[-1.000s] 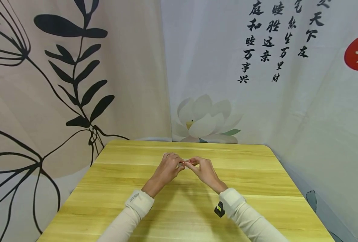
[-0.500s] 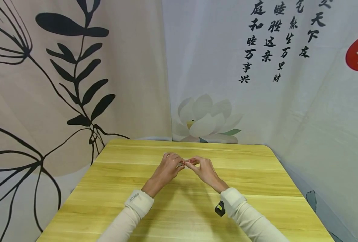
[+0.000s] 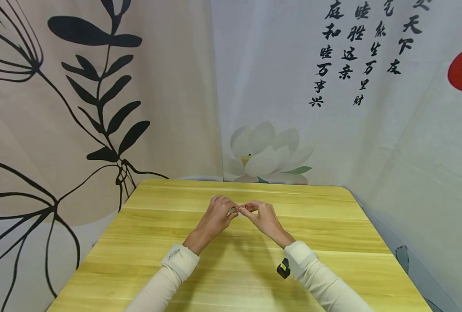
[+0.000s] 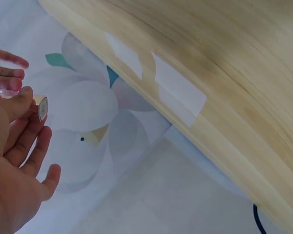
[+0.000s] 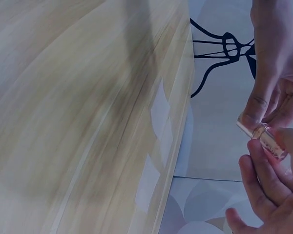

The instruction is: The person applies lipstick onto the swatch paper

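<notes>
A small shiny tube that looks like a lipstick, rose-gold with a clear pinkish part, is held between both hands above the table. My left hand pinches one end with thumb and fingers; the flat, label-like end face of the lipstick shows in the left wrist view. My right hand pinches the other end. In the right wrist view, fingers of both hands cover parts of the tube. Fingertips of the two hands almost meet in the head view, where the tube is tiny and mostly hidden.
Below the hands is a yellow wood-grain table. Pale patches lie near its far edge in the wrist views. Behind it hangs a printed cloth backdrop with plants, a lotus and writing. A small black device sits at the right cuff.
The head view has shifted very slightly. Both hands stay in nearly the same place and keep their pinch on the lipstick.
</notes>
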A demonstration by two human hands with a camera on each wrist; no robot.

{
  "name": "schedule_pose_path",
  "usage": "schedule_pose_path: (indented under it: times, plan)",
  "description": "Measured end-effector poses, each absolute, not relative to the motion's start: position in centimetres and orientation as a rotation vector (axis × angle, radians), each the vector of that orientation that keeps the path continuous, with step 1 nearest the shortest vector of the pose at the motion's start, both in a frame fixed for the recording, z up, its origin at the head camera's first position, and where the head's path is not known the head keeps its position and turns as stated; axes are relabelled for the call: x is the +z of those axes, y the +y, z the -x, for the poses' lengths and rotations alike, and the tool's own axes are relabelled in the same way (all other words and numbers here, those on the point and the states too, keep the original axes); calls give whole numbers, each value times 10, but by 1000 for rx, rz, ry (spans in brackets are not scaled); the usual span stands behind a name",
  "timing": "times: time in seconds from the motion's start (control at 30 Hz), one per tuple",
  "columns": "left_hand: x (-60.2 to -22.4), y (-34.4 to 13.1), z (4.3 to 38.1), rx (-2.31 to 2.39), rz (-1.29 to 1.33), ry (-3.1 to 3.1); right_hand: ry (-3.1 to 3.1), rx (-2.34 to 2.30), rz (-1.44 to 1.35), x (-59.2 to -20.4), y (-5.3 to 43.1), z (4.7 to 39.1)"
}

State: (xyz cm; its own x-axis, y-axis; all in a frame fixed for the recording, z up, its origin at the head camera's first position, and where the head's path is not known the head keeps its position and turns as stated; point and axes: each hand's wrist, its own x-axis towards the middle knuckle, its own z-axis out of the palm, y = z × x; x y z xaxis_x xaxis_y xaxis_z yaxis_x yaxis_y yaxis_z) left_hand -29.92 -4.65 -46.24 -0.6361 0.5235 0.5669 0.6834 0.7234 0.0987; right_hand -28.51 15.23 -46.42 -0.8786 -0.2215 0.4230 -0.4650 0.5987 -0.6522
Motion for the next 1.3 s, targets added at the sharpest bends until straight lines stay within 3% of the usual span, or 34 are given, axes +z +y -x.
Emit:
schedule_pose_path:
  times: [1.3]
  plan:
    - [-464,-51,296,-464,889,-2440,-2598,1137,-648,-462,161,285]
